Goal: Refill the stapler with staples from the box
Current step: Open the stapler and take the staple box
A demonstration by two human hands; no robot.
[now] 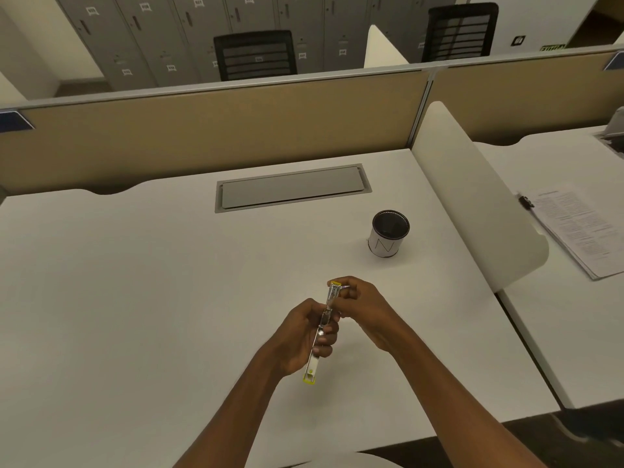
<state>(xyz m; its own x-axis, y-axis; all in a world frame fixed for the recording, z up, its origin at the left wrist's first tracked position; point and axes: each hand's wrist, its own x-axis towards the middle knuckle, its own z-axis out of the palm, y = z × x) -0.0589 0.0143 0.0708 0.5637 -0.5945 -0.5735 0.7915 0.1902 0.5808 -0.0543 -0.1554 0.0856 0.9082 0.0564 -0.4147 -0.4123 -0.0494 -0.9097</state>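
Observation:
A slim metal stapler (320, 332) with yellow ends is swung fully open into one long strip, held above the white desk (135, 298). My left hand (300, 336) grips its lower half, with the yellow tip sticking out below the palm. My right hand (361, 309) pinches the upper half near the far yellow end. No staple box shows in the head view, and I cannot tell whether staples lie in the channel.
A black-rimmed cup (388, 233) marked N stands on the desk to the far right. A grey cable hatch (292, 187) lies at the back. A white divider (472, 197) borders the right side, with clipped papers (580, 228) on the neighbouring desk.

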